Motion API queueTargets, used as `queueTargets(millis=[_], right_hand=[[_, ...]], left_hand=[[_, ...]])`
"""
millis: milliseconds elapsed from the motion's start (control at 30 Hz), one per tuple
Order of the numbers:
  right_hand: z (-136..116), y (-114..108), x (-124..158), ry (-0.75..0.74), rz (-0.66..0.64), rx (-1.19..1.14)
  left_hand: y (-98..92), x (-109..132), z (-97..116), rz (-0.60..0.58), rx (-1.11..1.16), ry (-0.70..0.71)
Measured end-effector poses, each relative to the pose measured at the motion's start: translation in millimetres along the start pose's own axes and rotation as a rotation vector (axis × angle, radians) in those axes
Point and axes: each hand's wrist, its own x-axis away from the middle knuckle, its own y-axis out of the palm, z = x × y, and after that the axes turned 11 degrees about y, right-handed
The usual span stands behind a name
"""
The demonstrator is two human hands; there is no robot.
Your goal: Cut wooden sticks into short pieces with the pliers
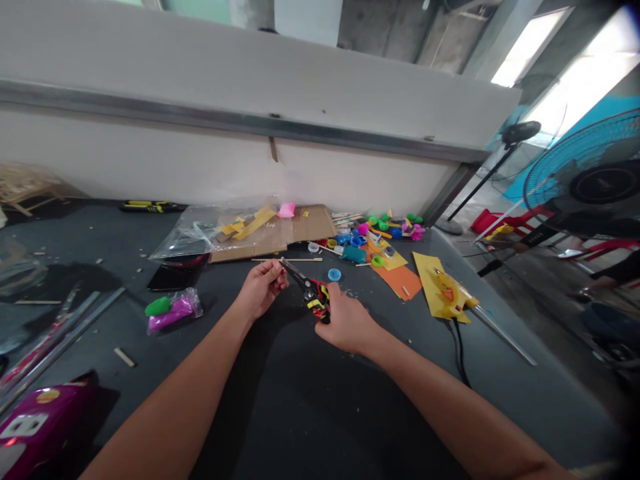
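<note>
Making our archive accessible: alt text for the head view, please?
A person's right hand holds a black, red and yellow plier-like tool, its tip at the left hand. Cardboard and a yellow glue gun lie on the dark table.

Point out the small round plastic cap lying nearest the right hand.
The light-blue round plastic cap, just beyond the right hand; the grey-white round cap and lime-green round cap lie farther from that hand.
</note>
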Motion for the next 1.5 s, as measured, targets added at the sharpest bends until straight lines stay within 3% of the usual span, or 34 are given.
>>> queueTargets(millis=[867, 1167, 1500], right_hand=[[1.7, 0.0, -1.2, -0.023, 0.020, 0.059], [2.5, 0.1, -0.9, -0.020, 0.024, 0.027], [0.3, 0.4, 0.1, -0.037, 0.036, 0.075]], left_hand=[[3.2, 0.4, 2.7, 0.065, -0.101, 0.018], [1.3, 0.0, 1.5, 0.002, -0.046, 0.010], [0.7, 0.2, 3.0, 0.040, -0.099, 0.012]])
